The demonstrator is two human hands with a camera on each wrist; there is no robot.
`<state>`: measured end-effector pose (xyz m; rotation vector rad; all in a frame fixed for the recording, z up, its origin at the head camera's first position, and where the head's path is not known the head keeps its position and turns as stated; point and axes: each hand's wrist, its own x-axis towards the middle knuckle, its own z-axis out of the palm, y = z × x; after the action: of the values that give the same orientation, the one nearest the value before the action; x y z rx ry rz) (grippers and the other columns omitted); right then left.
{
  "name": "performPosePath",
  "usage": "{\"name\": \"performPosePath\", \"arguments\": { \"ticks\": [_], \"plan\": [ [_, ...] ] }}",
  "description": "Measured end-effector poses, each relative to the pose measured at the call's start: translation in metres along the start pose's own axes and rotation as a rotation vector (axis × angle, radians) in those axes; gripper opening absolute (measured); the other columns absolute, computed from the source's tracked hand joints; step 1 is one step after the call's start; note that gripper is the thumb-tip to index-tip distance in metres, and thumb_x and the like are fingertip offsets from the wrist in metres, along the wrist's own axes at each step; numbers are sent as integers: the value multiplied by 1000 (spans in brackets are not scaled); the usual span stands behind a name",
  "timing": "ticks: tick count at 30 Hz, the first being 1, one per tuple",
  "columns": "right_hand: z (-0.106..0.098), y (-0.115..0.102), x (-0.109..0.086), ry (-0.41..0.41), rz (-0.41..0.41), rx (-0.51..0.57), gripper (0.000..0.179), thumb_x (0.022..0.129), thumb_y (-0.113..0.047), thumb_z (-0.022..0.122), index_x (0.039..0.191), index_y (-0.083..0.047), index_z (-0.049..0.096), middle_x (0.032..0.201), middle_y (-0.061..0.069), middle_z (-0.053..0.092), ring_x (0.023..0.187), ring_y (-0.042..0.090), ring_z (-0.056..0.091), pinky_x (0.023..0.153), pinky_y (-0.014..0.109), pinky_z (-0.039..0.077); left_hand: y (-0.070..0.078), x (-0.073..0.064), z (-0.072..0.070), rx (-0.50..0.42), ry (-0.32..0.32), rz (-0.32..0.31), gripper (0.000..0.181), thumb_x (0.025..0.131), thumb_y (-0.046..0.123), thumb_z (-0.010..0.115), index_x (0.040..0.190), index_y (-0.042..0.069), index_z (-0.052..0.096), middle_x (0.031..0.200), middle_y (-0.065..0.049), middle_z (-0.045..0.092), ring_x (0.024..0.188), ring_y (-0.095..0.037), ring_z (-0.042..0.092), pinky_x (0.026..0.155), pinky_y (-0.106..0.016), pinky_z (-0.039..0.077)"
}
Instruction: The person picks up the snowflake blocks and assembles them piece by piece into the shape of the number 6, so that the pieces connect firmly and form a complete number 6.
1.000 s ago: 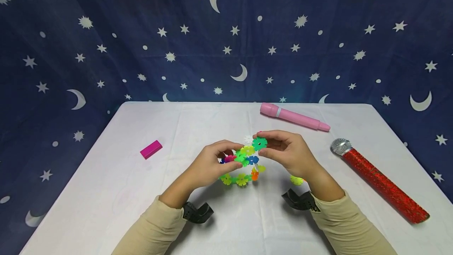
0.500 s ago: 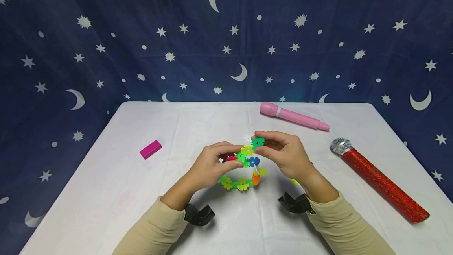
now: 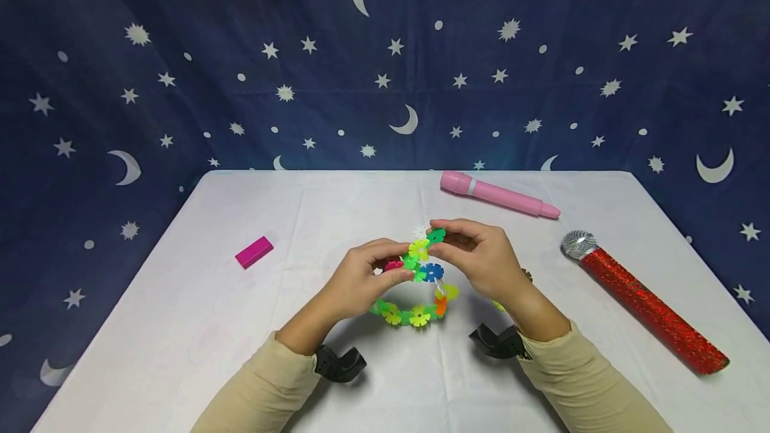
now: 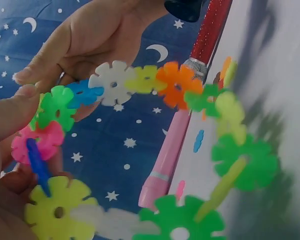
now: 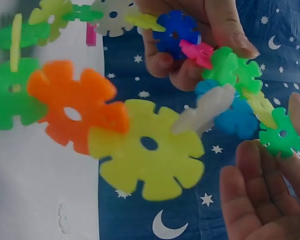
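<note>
A closed ring of colourful flower-shaped interlocking discs (image 3: 419, 316) hangs above the table in front of me. My left hand (image 3: 363, 282) pinches its upper part between thumb and fingers, by the light green discs (image 4: 58, 109) and the pink disc (image 4: 38, 142). At the top, a yellow disc (image 3: 419, 250) sticks out from the ring towards my right hand (image 3: 484, 256). That hand pinches a darker green disc (image 5: 281, 132) by its edge, and this disc meets the yellow one. A blue disc (image 3: 432, 272) and an orange disc (image 5: 75, 107) show along the ring's right side.
On the white table (image 3: 150, 353), a magenta block (image 3: 254, 252) lies at left. A pink microphone-shaped stick (image 3: 502, 196) is at the back, and a red glittery microphone (image 3: 652, 313) at right. Loose discs, one yellow (image 3: 498, 305), lie by my right wrist; a white disc (image 3: 419, 232) lies behind the hands.
My right hand has shifted slightly left, towards my left hand, and its green disc has tilted. The lower part of the ring has swung a little to the right.
</note>
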<state>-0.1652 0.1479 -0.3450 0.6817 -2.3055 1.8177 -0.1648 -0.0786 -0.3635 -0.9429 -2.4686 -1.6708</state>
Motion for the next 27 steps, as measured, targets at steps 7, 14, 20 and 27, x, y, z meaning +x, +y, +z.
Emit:
{"name": "performPosePath", "arguments": {
  "ticks": [7, 14, 20, 27],
  "plan": [
    [-17, 2, 5, -103, 44, -88, 58, 85, 3, 76, 138, 7, 53, 121, 17, 65, 99, 18, 67, 88, 24, 53, 4, 1, -7, 0, 23, -124, 41, 94, 10, 69, 133, 3, 63, 121, -7, 67, 100, -20, 62, 89, -36, 54],
    [-35, 9, 5, -140, 170, -210, 48, 90, -11, 76, 132, 4, 60, 120, 11, 68, 100, 19, 66, 90, 21, 51, -1, 0, -8, -29, 23, -156, 43, 97, 9, 64, 139, 3, 58, 124, -10, 65, 102, -23, 62, 91, -39, 52],
    [-55, 23, -1, -198, 195, -326, 44, 91, -17, 75, 130, 1, 64, 120, 10, 69, 101, 21, 66, 90, 27, 52, -4, 1, -9, -55, 7, -191, 45, 98, 9, 62, 141, 1, 54, 125, -12, 64, 105, -24, 64, 92, -40, 52],
    [-79, 50, -14, -256, 260, -449, 39, 91, -13, 74, 126, 3, 65, 116, 17, 69, 102, 29, 66, 90, 47, 53, -8, 2, -9, -66, -13, -218, 44, 98, 10, 63, 140, 1, 55, 126, -12, 64, 106, -24, 64, 94, -40, 51]
  ]
}}
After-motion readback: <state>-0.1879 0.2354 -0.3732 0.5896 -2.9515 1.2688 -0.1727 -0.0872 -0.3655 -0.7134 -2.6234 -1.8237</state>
